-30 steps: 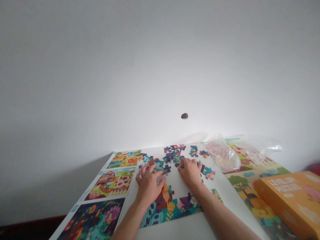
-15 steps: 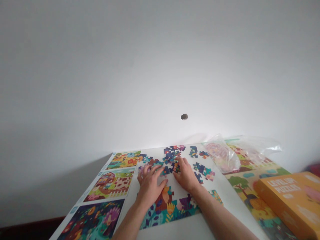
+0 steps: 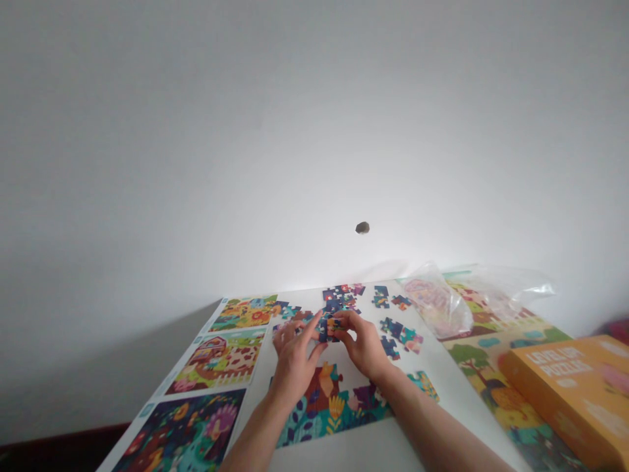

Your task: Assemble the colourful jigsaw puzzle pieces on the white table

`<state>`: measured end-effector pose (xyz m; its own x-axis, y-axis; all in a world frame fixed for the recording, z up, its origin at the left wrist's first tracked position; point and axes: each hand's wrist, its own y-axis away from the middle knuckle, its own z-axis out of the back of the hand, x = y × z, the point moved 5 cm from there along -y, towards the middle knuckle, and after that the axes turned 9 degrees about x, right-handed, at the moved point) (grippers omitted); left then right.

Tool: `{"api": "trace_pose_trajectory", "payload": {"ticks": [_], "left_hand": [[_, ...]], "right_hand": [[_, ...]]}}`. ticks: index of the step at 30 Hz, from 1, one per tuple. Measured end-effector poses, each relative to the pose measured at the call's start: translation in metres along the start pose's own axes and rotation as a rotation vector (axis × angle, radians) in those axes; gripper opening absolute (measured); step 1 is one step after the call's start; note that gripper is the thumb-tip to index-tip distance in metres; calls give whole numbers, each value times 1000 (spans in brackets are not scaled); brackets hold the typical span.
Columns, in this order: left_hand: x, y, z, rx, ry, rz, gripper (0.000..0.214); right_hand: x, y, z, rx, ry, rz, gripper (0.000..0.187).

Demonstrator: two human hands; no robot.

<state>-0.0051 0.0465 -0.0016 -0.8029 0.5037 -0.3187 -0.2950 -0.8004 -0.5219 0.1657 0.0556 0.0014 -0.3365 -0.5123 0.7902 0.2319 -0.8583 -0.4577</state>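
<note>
My right hand (image 3: 363, 344) pinches a dark puzzle piece with orange on it (image 3: 334, 326) between thumb and fingers. My left hand (image 3: 295, 357) is beside it on the left, fingers apart, its index fingertip close to a dark blue piece (image 3: 323, 329). Whether that fingertip touches the piece, I cannot tell. Below both hands lies a partly joined puzzle section (image 3: 335, 410) with plants and a fox-like figure; my right forearm covers part of it. Loose pieces (image 3: 339, 305) are heaped beyond my fingers, and more pieces (image 3: 390, 328) lie to the right.
Picture sheets (image 3: 223, 364) line the table's left side. On the right are a clear plastic bag (image 3: 442, 305), a printed poster (image 3: 496, 380) and an orange puzzle box (image 3: 570, 393). A white wall (image 3: 314, 164) with a small hole (image 3: 362, 227) stands behind the table.
My right hand has drawn slightly left and now pinches a piece raised toward my left hand. My left hand's fingers have drawn together somewhat and turned toward that piece.
</note>
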Motion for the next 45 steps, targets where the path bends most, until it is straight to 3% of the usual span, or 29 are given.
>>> {"api": "trace_pose_trajectory", "payload": {"ticks": [24,45], "left_hand": [[1,0,0,-24,29,-20,55],[-6,-3,8,-30,-43,31,47]], "right_hand": [[14,2,2,74,29,160,45],[12,2,2,51,55,111,36]]}}
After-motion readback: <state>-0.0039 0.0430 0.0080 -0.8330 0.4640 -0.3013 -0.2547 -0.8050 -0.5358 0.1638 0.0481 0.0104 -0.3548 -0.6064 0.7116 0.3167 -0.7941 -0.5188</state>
